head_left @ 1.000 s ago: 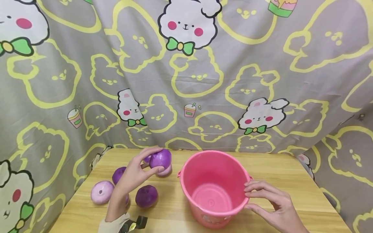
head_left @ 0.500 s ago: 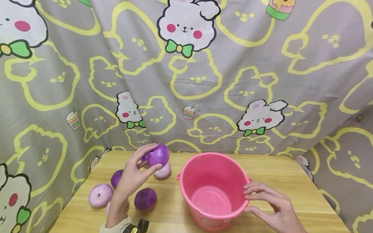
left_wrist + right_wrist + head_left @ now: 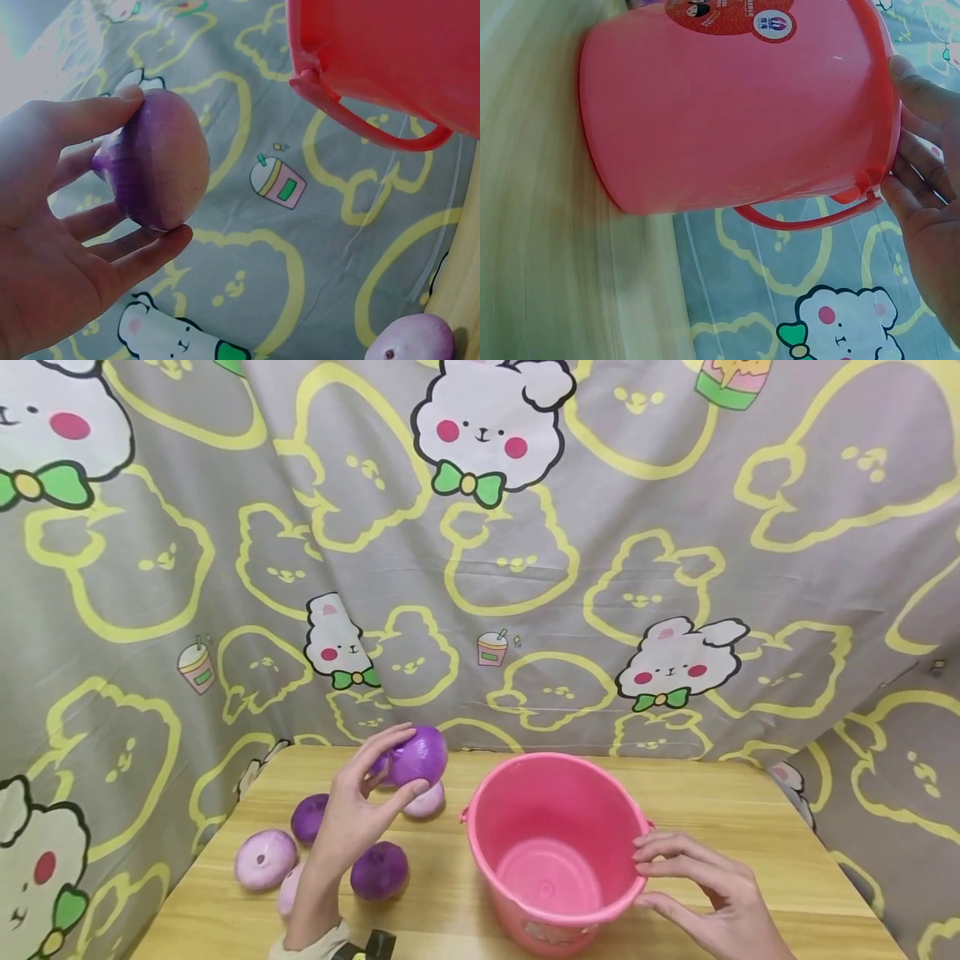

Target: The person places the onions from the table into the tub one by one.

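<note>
My left hand (image 3: 356, 810) grips a purple onion (image 3: 420, 756) between thumb and fingers, raised over the table's back left part. In the left wrist view the onion (image 3: 169, 161) shows a purple side and a paler side, fingertips around it. The pink bucket (image 3: 558, 797) stands upright on the table, right of the onion, with only its bare bottom showing inside. On its right rim my right hand (image 3: 708, 889) pinches the edge with thumb and fingers. The right wrist view shows the bucket's outer wall (image 3: 735, 127) and the hand (image 3: 930, 172) at the rim.
Several more onions lie left of the bucket: a pale one (image 3: 266, 860), a dark purple one (image 3: 379, 870) and another pale one (image 3: 426, 802) below the held onion. The bucket's handle (image 3: 382, 139) hangs down its back side. A patterned curtain (image 3: 525, 568) surrounds the wooden table (image 3: 442, 927).
My left hand has lifted the onion slightly, so more of the pale onion beneath it shows. The right hand and the bucket stay in place.
</note>
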`<state>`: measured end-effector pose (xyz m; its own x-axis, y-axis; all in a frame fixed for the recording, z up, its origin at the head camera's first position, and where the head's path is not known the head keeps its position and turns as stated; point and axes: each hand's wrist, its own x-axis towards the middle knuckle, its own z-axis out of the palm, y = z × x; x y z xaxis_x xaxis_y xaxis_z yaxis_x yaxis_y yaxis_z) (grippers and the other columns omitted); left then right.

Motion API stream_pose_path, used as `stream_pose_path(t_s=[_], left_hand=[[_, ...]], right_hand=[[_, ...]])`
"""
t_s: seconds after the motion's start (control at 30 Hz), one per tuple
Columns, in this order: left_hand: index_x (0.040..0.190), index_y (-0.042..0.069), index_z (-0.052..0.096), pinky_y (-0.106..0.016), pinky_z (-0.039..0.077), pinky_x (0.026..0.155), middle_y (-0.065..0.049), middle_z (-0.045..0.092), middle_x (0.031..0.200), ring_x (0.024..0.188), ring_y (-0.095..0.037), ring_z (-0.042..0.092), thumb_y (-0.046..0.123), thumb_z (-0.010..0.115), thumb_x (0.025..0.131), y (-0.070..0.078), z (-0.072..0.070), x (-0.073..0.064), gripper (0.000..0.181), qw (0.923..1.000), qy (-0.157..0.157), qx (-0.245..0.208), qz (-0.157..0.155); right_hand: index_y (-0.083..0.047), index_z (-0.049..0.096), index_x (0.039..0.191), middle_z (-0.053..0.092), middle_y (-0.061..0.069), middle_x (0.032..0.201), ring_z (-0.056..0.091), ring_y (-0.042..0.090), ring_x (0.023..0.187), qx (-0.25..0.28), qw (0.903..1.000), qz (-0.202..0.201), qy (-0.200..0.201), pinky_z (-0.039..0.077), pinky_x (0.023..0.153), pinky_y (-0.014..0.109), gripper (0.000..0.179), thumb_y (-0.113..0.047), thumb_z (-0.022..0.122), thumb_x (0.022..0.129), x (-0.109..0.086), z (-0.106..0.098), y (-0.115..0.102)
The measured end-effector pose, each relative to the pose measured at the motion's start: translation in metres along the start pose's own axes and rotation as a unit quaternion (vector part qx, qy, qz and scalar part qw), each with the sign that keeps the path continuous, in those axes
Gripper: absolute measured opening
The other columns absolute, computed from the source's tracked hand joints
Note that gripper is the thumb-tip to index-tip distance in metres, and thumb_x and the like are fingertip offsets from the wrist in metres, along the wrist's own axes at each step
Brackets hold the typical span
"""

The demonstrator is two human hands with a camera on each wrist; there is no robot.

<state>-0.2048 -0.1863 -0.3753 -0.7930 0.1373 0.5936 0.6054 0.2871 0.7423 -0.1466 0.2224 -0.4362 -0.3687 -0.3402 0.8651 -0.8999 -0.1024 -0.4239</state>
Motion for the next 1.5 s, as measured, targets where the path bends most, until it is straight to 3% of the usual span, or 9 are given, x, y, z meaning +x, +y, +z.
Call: stream_pose_path(t_s=[0.27,0.5,0.8,1.13,1.5], left_hand=[[0.138,0.019,0.063,-0.034,0.055,0.099,0.000,0.052,0.149,0.131,-0.022,0.056,0.002,0.082,0.086,0.006,0.008,0.002,0.058,0.9993,-0.004,-0.029,0.021],[0.139,0.013,0.063,-0.033,0.056,0.097,-0.002,0.052,0.149,0.131,-0.024,0.056,-0.003,0.081,0.085,0.010,0.012,0.005,0.059,0.9980,0.001,-0.047,0.041],[0.137,0.013,0.063,-0.041,0.054,0.101,-0.001,0.051,0.149,0.133,-0.026,0.054,-0.004,0.083,0.083,0.016,0.016,0.004,0.060,0.9970,-0.007,-0.057,0.051],[0.137,0.016,0.064,-0.039,0.052,0.103,-0.001,0.052,0.149,0.134,-0.025,0.054,0.001,0.084,0.084,0.019,0.018,0.001,0.059,0.9981,-0.015,-0.038,0.047],[0.137,0.016,0.064,-0.039,0.052,0.103,-0.002,0.052,0.148,0.134,-0.026,0.053,-0.001,0.083,0.083,0.021,0.023,0.000,0.060,0.9962,-0.026,-0.060,0.057]], right_hand=[[0.016,0.068,0.112,0.066,0.028,0.118,0.060,0.032,0.122,0.009,0.9999,-0.005,-0.001,0.053,0.101,0.032,0.039,0.016,0.082,0.075,-0.003,-0.003,0.001],[0.016,0.068,0.113,0.065,0.029,0.120,0.061,0.032,0.122,0.018,0.9998,0.002,-0.002,0.051,0.103,0.032,0.040,0.018,0.081,0.075,-0.004,-0.005,0.002],[0.015,0.069,0.112,0.066,0.028,0.119,0.060,0.032,0.124,0.012,0.9999,0.004,0.000,0.052,0.101,0.032,0.040,0.017,0.082,0.075,-0.004,-0.005,0.002],[0.014,0.069,0.112,0.067,0.027,0.117,0.061,0.032,0.124,0.019,0.9997,0.015,0.003,0.052,0.101,0.033,0.040,0.019,0.081,0.073,-0.005,-0.004,0.002],[0.015,0.069,0.111,0.068,0.027,0.116,0.061,0.033,0.122,0.022,0.9996,0.014,0.005,0.052,0.102,0.033,0.041,0.021,0.081,0.072,-0.006,-0.004,0.003]])
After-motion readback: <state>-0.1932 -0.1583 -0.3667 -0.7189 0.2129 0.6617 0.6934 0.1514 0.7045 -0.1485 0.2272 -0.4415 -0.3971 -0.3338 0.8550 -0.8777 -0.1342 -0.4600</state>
